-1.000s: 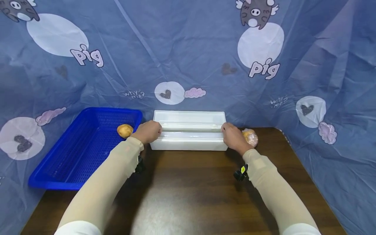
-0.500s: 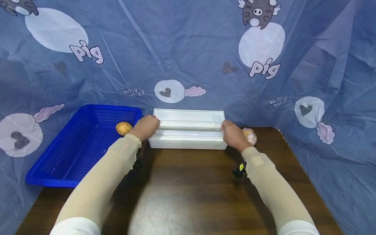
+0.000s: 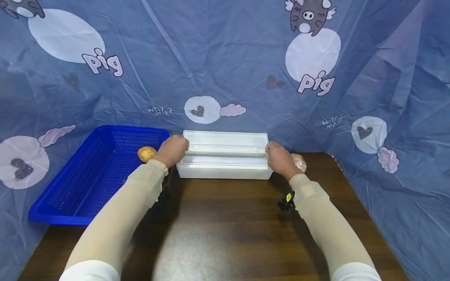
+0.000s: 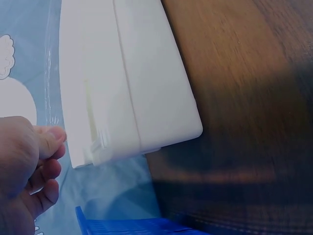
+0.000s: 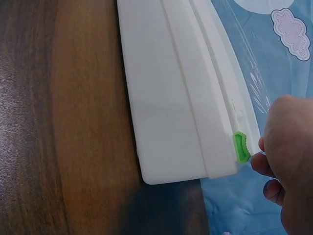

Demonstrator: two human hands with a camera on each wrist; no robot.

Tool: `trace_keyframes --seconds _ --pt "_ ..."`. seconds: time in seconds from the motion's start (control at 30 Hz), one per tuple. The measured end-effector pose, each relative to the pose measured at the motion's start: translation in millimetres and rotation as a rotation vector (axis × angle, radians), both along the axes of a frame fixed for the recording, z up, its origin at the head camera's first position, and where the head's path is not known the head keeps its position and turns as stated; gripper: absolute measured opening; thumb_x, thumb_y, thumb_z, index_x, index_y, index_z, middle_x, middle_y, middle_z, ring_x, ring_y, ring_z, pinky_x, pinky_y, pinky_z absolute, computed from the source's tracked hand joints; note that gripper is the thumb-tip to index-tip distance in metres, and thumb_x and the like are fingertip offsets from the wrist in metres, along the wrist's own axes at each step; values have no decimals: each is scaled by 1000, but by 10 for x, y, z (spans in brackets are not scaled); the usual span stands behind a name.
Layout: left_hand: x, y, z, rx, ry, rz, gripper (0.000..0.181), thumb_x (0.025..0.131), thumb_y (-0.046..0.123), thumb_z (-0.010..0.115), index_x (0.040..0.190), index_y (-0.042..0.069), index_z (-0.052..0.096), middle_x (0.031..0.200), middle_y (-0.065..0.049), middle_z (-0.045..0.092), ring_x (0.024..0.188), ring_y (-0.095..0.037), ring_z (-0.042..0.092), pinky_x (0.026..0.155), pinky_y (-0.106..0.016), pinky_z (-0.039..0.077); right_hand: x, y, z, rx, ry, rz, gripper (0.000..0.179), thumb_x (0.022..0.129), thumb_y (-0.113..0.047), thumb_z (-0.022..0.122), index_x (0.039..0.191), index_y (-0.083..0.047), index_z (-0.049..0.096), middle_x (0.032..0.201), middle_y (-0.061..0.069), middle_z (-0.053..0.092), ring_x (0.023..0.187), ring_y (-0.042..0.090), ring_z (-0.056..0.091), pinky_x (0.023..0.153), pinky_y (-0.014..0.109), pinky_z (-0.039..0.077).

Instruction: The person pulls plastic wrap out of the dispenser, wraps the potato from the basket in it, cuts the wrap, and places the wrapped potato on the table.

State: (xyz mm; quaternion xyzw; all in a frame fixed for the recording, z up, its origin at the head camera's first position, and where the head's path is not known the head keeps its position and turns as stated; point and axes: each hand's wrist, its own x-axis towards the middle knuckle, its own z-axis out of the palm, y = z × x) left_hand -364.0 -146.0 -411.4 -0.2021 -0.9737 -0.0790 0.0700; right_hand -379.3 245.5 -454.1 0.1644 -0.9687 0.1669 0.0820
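White box [image 3: 225, 173], one; left hand [image 3: 174, 150] and right hand [image 3: 280, 159] each pinching clear film [image 5: 257, 82]. One blue basket [image 3: 58, 219], one potato [image 3: 145, 154] inside. One wrapped item [image 3: 300, 162], partly hidden by right hand.

Counter [image 3: 204, 253]: pale glare at 6 o'clock in the head view; soft shadow around 4 o'clock, left wrist view.
White box [image 4: 156, 83]: bright, nearly washed out.
Blue backdrop [image 3: 228, 58]: softly lit, stretched toward 10 o'clock.
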Motion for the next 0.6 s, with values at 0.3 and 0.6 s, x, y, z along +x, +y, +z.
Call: trace_keyframes --seconds 0.3,0.6 --pt "-26 -17 33 -1 -16 34 23 86 -11 56 84 3 74 93 -14 71 90 -33 67 81 -49 55 1 -12 46 -42 13 -9 10 88 0 52 97 -4 54 94 11 54 83 33 56 74 49 49" --pt "0 8 66 -3 -24 33 19 89 -7 60 78 5 71 90 -14 70 87 -31 66 80 -47 54 -11 -43 7 -265 29 -8 11 101 -2 50 96 -1 60 88 13 69 83 32 66 75 44 53"
